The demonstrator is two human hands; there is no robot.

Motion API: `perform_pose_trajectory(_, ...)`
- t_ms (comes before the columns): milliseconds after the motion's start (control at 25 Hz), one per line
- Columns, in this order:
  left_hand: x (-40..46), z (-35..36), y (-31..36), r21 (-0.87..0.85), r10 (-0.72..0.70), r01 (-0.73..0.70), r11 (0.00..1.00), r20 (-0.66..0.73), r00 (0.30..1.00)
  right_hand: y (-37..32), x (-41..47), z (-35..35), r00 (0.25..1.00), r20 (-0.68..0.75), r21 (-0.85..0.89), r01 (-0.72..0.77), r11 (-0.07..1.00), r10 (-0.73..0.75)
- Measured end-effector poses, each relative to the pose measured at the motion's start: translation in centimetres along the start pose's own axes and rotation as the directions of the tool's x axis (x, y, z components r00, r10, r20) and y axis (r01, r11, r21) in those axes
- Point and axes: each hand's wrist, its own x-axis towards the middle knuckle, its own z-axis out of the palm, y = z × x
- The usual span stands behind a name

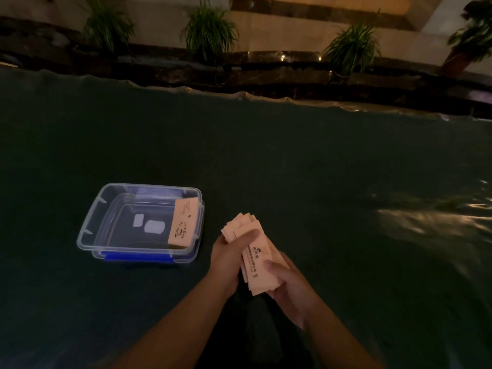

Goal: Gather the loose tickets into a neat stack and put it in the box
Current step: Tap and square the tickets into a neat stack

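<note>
Both my hands hold a bunch of pale pink tickets (pixel 256 265) just above the dark green table, right of the box. My left hand (pixel 231 251) wraps around the bunch's far half, thumb across the top. My right hand (pixel 286 284) cups the near end from below and the right. The far ends of the tickets fan out unevenly. A clear plastic box (pixel 106 209) with a blue front clip sits to the left. One stack of pink tickets (pixel 183 223) leans inside against its right wall.
The table carries a dark green cloth under a clear wrinkled film (pixel 292 161) that glares at the right. Beyond its far edge runs a dark stone ledge (pixel 239 75) with several potted plants (pixel 209 30).
</note>
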Motion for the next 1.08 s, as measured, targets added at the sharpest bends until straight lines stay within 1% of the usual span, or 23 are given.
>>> perform_pose_trajectory(80, -0.9, -0.4, -0.4, 0.047, -0.064, 0.061, 0.997, 0.072, 0.995, 0.5, -0.8, 0.1, 0.999, 0.030, -0.049, -0.026, 0.998, 0.027)
perform_pose_trajectory(160, -1.3, -1.5, -0.3, 0.175, -0.110, 0.081, 0.981, 0.164, 0.980, 0.5, -1.7, 0.1, 0.998, 0.049, -0.167, -0.040, 0.985, 0.049)
perform_pose_trajectory(200, -1.6, -2.1, -0.2, 0.263, -0.125, 0.068, 0.962, 0.204, 0.971, 0.4, -2.0, 0.0, 0.997, 0.051, -0.244, -0.043, 0.969, 0.057)
perform_pose_trajectory(320, -2.5, -3.0, -0.1, 0.481, -0.106, -0.048, 0.875, 0.288, 0.952, -0.5, -2.6, 0.3, 0.993, 0.108, -0.458, 0.001, 0.889, 0.055)
perform_pose_trajectory(400, -2.9, -3.1, -0.1, 0.536, -0.043, -0.175, 0.826, 0.370, 0.928, -1.2, -2.5, 1.0, 0.989, 0.147, -0.593, 0.065, 0.802, 0.029)
perform_pose_trajectory(440, -2.9, -3.1, -0.1, 0.534, -0.002, -0.244, 0.810, 0.417, 0.909, -1.4, -2.4, 1.3, 0.990, 0.141, -0.641, 0.100, 0.761, -0.012)
perform_pose_trajectory(560, -2.7, -3.2, 0.2, 0.497, 0.126, -0.411, 0.764, 0.510, 0.851, -1.7, -1.5, 2.2, 0.971, 0.116, -0.689, 0.230, 0.687, -0.209)
perform_pose_trajectory(640, -2.3, -3.5, 0.5, 0.494, 0.174, -0.471, 0.730, 0.533, 0.828, -1.6, -0.8, 2.9, 0.936, 0.143, -0.708, 0.324, 0.628, -0.322)
perform_pose_trajectory(720, -1.6, -3.9, 0.6, 0.509, 0.189, -0.506, 0.696, 0.550, 0.814, -1.1, 0.0, 3.5, 0.911, 0.155, -0.731, 0.365, 0.577, -0.381)
perform_pose_trajectory(800, -0.9, -4.5, 0.4, 0.533, 0.188, -0.516, 0.671, 0.550, 0.814, -0.2, 0.7, 3.7, 0.906, 0.162, -0.723, 0.379, 0.578, -0.391)
perform_pose_trajectory(920, -0.2, -5.3, -0.4, 0.600, 0.145, -0.522, 0.607, 0.562, 0.814, 0.7, 1.4, 3.3, 0.930, 0.154, -0.724, 0.337, 0.602, -0.335)
perform_pose_trajectory(1080, 0.5, -6.6, -1.8, 0.642, 0.111, -0.536, 0.548, 0.579, 0.807, 1.7, 1.2, 2.9, 0.944, 0.187, -0.772, 0.311, 0.554, -0.270)
